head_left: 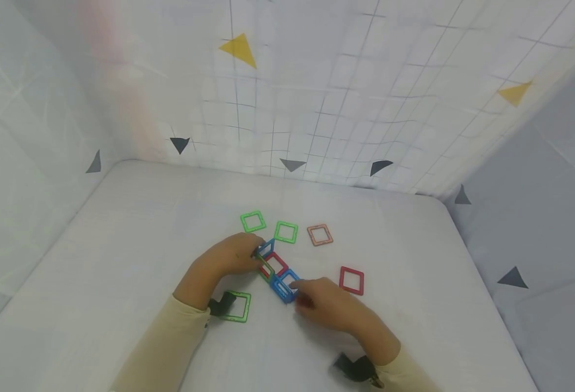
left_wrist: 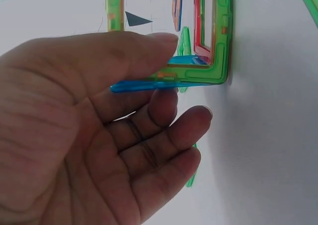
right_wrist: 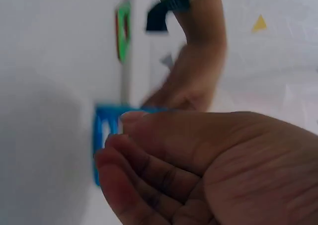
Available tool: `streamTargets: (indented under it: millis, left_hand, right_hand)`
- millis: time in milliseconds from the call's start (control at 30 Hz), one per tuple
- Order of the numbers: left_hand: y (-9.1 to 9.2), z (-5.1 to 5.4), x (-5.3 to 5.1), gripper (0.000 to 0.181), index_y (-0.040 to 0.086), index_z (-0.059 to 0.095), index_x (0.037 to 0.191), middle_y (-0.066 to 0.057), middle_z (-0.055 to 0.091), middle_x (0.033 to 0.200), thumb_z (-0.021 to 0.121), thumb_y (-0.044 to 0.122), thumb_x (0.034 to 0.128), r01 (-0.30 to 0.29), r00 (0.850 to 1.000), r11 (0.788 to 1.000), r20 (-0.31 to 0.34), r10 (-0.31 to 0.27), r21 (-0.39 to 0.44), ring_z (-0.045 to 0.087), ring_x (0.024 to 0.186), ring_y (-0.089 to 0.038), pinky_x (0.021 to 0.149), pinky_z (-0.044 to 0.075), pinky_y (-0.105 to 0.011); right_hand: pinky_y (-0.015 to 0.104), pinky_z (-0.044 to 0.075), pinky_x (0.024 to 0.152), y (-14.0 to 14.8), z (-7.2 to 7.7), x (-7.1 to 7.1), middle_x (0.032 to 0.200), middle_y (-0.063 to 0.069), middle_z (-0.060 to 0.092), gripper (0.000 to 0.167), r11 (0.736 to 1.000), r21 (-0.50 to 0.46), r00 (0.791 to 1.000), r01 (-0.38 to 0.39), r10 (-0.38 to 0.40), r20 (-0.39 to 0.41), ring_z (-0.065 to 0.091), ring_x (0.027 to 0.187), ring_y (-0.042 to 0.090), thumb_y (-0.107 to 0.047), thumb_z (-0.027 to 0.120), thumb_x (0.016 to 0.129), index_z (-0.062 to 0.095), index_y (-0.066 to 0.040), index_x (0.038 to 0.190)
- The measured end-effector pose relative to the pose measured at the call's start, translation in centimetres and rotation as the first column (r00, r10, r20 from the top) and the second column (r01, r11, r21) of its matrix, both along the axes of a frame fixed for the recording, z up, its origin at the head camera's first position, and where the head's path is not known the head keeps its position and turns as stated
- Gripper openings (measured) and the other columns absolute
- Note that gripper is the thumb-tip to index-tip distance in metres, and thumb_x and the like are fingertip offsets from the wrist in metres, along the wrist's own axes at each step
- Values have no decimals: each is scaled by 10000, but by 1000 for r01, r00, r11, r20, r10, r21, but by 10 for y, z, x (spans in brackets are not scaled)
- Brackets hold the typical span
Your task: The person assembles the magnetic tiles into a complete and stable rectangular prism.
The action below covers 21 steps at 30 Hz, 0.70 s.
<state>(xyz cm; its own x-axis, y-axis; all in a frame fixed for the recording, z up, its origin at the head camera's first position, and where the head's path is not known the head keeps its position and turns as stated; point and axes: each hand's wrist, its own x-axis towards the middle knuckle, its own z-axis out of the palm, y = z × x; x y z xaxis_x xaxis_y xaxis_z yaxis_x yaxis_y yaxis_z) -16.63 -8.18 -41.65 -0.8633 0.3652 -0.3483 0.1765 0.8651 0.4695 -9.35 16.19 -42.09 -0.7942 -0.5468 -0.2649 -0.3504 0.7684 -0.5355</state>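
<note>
Square frame-like magnetic tiles stand joined at the middle of the table. My left hand (head_left: 235,253) pinches their far left corner; in the left wrist view, its thumb and index finger grip an upright green tile (left_wrist: 218,46) and a blue tile (left_wrist: 144,86) meeting there. A red tile (head_left: 277,263) lies flat inside the corner. My right hand (head_left: 328,305) is at the near end, its thumb and index finger pinching the edge of a blue tile (head_left: 281,289). That contact is blurred and partly hidden in the right wrist view, where the blue tile (right_wrist: 97,150) shows behind the fingers.
Loose tiles lie around: a green tile (head_left: 253,221) and another green tile (head_left: 286,232) at the back, an orange tile (head_left: 329,235), a red tile (head_left: 362,282) to the right, and a green tile (head_left: 247,306) by the left wrist. White fabric walls (head_left: 287,109) enclose the table.
</note>
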Motion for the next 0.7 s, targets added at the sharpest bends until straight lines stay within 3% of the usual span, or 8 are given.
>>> streamTargets:
  millis: [100,200,300,567,700]
  left_hand:
    - [-1,2,0,294,138,658,1173,29,653,999,711,238,901,0,1000,1000,4,0,10,568,879,-172,863,522,-370]
    - [-3,2,0,195,173,648,1070,35,635,924,716,234,898,-2,1000,1000,6,2,20,571,843,-173,769,504,-336]
    - [-4,2,0,164,188,628,1013,33,626,887,727,236,891,-1,1000,1000,7,1,30,570,817,-173,716,485,-320]
    - [-4,1,-1,218,180,628,1022,39,629,878,759,271,874,4,1000,999,9,-5,38,573,809,-169,702,488,-312]
    - [-4,1,-1,246,170,628,1047,38,628,880,762,279,872,5,1000,999,11,-6,34,574,813,-168,704,494,-309]
  right_hand:
    - [272,531,758,15,5,-11,897,-96,641,312,994,16,993,105,-104,-53,567,797,107,-161,732,900,678,-141,1206]
    - [339,542,798,35,6,-23,934,-41,653,256,970,44,965,240,-233,-120,573,837,143,-99,722,891,689,-115,1144]
    - [411,558,865,55,5,-33,1018,32,676,273,941,87,936,327,-311,-163,602,915,186,-81,717,883,679,-78,1154]
    - [454,566,863,82,-1,-45,1075,104,674,300,893,168,907,418,-399,-135,617,959,252,-110,720,892,664,-49,1180]
    - [458,565,854,87,-1,-46,1064,103,671,299,884,185,903,429,-414,-114,612,938,252,-122,725,892,664,-48,1175]
